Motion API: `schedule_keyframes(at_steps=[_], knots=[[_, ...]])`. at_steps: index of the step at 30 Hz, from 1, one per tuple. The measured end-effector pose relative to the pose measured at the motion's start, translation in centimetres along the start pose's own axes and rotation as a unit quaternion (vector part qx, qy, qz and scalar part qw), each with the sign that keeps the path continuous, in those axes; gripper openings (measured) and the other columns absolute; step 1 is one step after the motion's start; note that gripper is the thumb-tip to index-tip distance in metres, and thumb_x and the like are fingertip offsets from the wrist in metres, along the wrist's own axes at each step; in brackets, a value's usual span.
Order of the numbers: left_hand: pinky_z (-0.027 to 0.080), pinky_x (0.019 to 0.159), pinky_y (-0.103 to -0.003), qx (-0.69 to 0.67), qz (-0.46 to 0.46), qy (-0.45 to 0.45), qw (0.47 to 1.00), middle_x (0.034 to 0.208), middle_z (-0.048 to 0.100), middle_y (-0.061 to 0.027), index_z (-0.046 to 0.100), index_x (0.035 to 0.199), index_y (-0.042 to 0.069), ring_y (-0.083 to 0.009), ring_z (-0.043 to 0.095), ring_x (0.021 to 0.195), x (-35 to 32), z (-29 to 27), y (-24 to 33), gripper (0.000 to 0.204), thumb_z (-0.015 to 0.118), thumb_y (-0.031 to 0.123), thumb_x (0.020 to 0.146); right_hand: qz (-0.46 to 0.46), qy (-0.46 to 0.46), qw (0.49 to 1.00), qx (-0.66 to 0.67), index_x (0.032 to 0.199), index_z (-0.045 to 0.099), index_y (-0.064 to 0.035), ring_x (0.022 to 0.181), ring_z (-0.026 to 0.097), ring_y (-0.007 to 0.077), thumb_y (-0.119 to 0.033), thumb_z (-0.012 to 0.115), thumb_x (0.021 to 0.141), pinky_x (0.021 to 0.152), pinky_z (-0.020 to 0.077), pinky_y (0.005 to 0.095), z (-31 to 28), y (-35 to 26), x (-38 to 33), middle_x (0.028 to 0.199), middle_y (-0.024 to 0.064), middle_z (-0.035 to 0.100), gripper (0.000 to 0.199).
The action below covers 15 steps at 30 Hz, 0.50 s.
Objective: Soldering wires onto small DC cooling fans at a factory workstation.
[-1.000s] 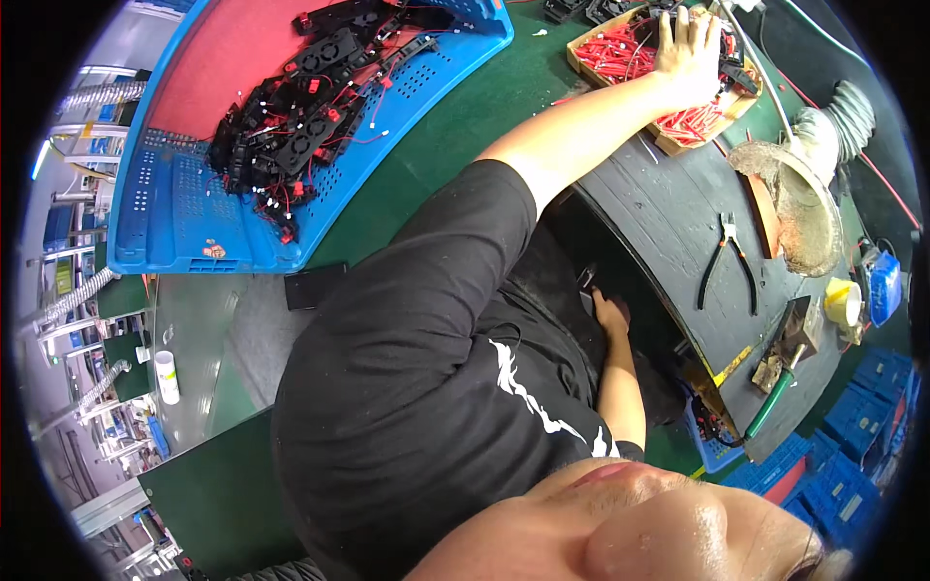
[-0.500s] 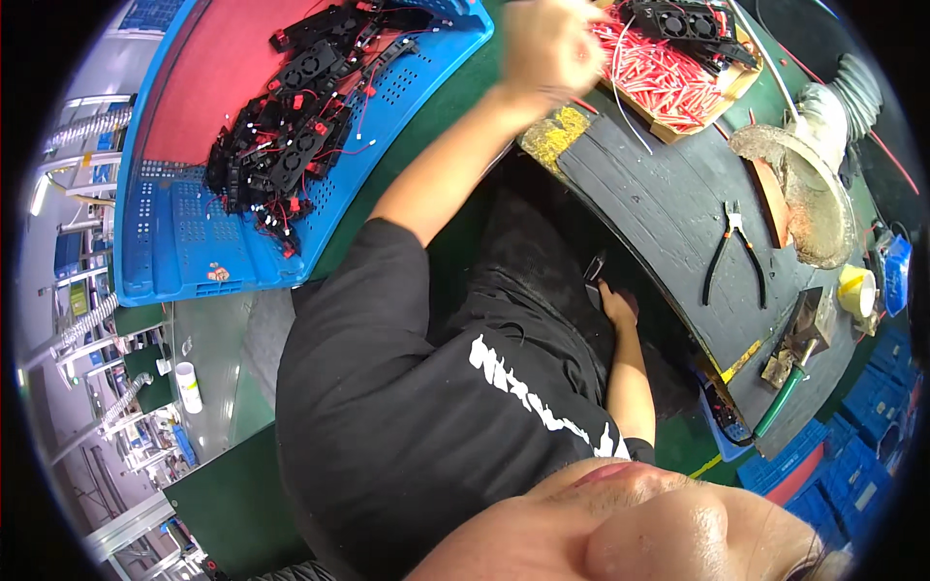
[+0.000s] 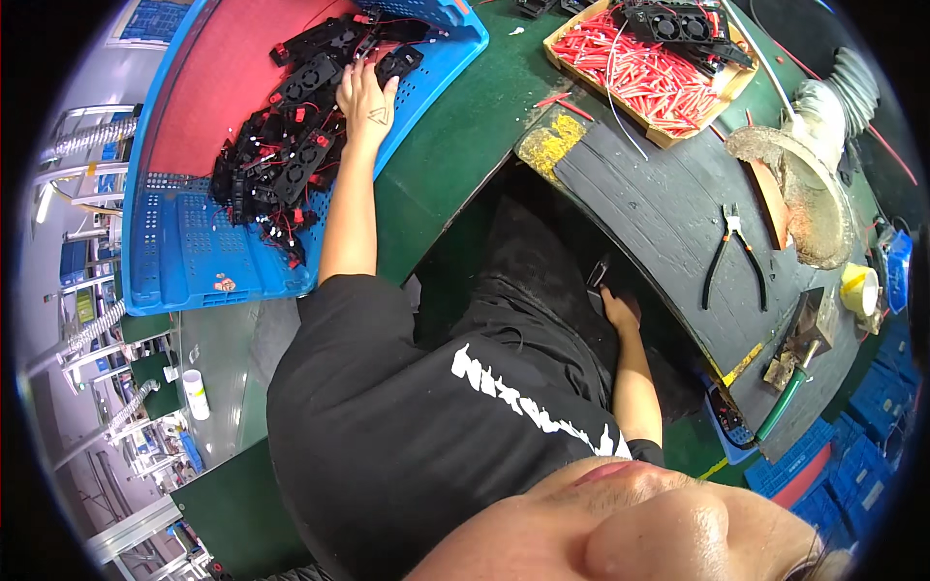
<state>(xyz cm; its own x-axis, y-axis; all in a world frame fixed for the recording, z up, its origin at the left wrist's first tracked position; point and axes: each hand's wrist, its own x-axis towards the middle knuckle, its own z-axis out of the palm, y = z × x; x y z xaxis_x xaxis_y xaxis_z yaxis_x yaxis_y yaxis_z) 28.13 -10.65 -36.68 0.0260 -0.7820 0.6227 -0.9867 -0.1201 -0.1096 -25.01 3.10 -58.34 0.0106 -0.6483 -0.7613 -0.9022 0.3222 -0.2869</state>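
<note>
My left hand (image 3: pixel 368 108) reaches into the blue crate (image 3: pixel 208 276) at the left. Its fingers are stretched out and apart over a heap of black fan units (image 3: pixel 302 160) with thin wires and red and white ends, and the fingertips touch or nearly touch the units. No held thing shows in it. Low by my lap, beside the bench edge, my right hand (image 3: pixel 621 310) has its fingers curled at a small dark object with a shiny edge (image 3: pixel 599 273). Shadow hides what that object is.
A cardboard box (image 3: pixel 668 136) of short red tubes (image 3: pixel 635 73) holds a double fan unit (image 3: pixel 678 24) on top. Pliers (image 3: pixel 733 254) lie on the dark bench (image 3: pixel 659 213), near a fume hood (image 3: pixel 819 208), a green-handled soldering iron (image 3: pixel 785 402) and a tape roll (image 3: pixel 858 290).
My left hand has swung left from beside the box of red tubes to the fan units in the blue crate. My right hand has barely moved.
</note>
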Motion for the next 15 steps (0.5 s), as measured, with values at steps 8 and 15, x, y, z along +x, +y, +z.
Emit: schedule_keyframes(at_steps=[8,15], knots=[[0.044,0.090,-0.047,-0.040,-0.100,-0.010,0.994,0.112,0.062,-0.0177,0.055,0.120,0.006,-0.0386,0.057,0.106,0.3,-3.7,4.1,0.053,0.078,0.030,0.078,-0.016,-0.018,1.000,-0.010,0.116,0.066,0.0008,0.120,0.056,0.0391,-0.071,0.043,0.084,0.101,0.0439,0.0441,-0.6,-0.3,-0.3,0.124,0.0271,0.060,0.082],[0.043,0.101,-0.043,-0.183,-0.047,-0.054,0.981,0.124,0.058,-0.0183,0.055,0.128,0.006,-0.0360,0.053,0.119,0.4,-4.8,1.7,0.061,0.080,0.016,0.073,-0.015,-0.013,1.000,-0.008,0.117,0.065,0.0009,0.120,0.056,0.0392,-0.072,0.040,0.084,0.102,0.0428,0.0439,-0.2,0.0,0.2,0.124,0.0274,0.059,0.084]])
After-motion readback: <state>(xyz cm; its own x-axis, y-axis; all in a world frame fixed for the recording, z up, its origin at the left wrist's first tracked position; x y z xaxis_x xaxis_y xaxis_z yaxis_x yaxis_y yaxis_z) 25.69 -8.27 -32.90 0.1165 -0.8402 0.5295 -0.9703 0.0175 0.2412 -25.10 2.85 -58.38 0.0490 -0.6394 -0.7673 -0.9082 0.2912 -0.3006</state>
